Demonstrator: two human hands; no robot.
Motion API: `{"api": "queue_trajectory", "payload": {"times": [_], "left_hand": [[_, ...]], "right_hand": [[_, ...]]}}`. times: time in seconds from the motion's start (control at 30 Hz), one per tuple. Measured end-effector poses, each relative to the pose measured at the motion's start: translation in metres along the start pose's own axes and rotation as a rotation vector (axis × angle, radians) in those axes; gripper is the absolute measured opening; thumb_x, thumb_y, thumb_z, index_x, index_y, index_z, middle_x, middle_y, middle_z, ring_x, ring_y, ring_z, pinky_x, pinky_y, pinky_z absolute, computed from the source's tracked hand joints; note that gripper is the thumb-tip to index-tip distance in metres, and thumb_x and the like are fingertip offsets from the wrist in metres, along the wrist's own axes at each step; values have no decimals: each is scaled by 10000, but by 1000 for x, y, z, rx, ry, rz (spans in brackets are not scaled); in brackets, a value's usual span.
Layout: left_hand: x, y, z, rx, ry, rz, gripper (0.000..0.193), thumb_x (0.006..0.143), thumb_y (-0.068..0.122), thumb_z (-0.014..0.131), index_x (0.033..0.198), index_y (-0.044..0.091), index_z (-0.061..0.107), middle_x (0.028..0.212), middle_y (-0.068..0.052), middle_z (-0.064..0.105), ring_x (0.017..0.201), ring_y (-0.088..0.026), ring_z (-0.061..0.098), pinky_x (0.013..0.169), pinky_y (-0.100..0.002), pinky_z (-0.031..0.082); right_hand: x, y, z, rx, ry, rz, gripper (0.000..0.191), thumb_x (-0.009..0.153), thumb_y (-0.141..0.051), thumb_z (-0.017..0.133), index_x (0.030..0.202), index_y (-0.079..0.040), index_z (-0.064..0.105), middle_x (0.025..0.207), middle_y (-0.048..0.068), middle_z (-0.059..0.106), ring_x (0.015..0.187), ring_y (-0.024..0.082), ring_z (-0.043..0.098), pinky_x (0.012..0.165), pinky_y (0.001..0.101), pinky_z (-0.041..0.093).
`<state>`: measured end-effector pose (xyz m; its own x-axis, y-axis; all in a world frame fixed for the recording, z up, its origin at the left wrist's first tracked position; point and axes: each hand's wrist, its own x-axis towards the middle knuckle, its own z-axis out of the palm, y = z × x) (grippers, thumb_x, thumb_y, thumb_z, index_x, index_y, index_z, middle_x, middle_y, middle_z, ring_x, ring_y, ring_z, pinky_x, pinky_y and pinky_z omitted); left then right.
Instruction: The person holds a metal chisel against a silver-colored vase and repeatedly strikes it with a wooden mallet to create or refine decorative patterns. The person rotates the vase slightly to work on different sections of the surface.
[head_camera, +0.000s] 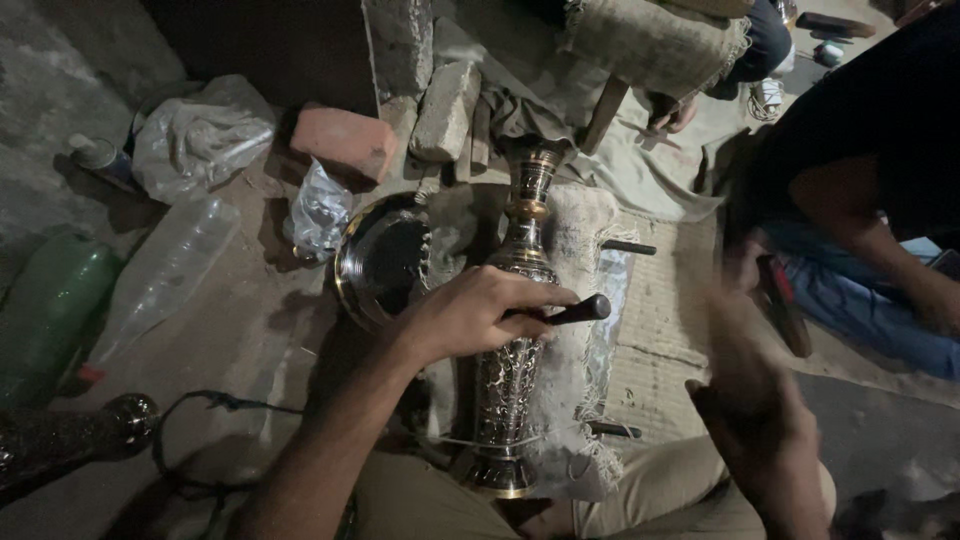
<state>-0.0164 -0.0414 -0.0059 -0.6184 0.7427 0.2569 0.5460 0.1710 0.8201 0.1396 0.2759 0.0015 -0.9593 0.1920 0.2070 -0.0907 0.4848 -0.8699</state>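
A tall engraved metal vase, dark with brass bands, lies lengthwise on a frayed cloth pad in front of me. My left hand rests on the vase's body and is closed around a dark-handled tool whose end sticks out to the right. My right hand is blurred at the right, raised above my knee, and grips a small hammer with a red-marked handle.
A round dark metal plate leans left of the vase. Bricks, plastic bags and bottles lie at the left. Another engraved piece is at bottom left. A person in dark clothes sits at the right.
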Motion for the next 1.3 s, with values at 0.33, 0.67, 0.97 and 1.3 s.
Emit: {"api": "queue_trajectory", "payload": {"times": [0.33, 0.67, 0.97, 1.3], "left_hand": [[0, 0, -6, -66, -33, -28, 495, 863, 120, 767, 1344, 191, 675, 1009, -51, 810, 868, -151, 784, 774, -351, 613], [-4, -9, -4, -40, -70, -15, 493, 900, 160, 759, 1374, 244, 653, 995, -13, 803, 779, -121, 754, 764, -343, 626], [-6, -19, -2, -128, -64, 40, 483, 903, 193, 758, 1370, 219, 641, 1129, -29, 794, 982, -138, 774, 946, -338, 624], [-5, -23, 1, -89, -66, 3, 450, 927, 149, 718, 1362, 244, 655, 1067, 7, 802, 828, -117, 767, 792, -304, 643]], "right_hand": [[-6, -13, -5, -588, 13, -14, 545, 817, -114, 837, 1310, -65, 610, 1082, 192, 750, 964, 274, 751, 813, 369, 591], [-14, -10, -7, -606, 54, -70, 594, 812, -155, 825, 1350, -47, 597, 1071, 204, 744, 991, 282, 759, 820, 366, 591], [-9, -8, -9, -783, -68, -37, 656, 792, -155, 855, 1387, -100, 581, 1137, 180, 744, 1007, 280, 743, 840, 380, 593], [-8, -10, -10, -194, 25, 146, 621, 803, -145, 800, 1357, -57, 533, 1084, 152, 747, 978, 267, 750, 830, 384, 610]]}}
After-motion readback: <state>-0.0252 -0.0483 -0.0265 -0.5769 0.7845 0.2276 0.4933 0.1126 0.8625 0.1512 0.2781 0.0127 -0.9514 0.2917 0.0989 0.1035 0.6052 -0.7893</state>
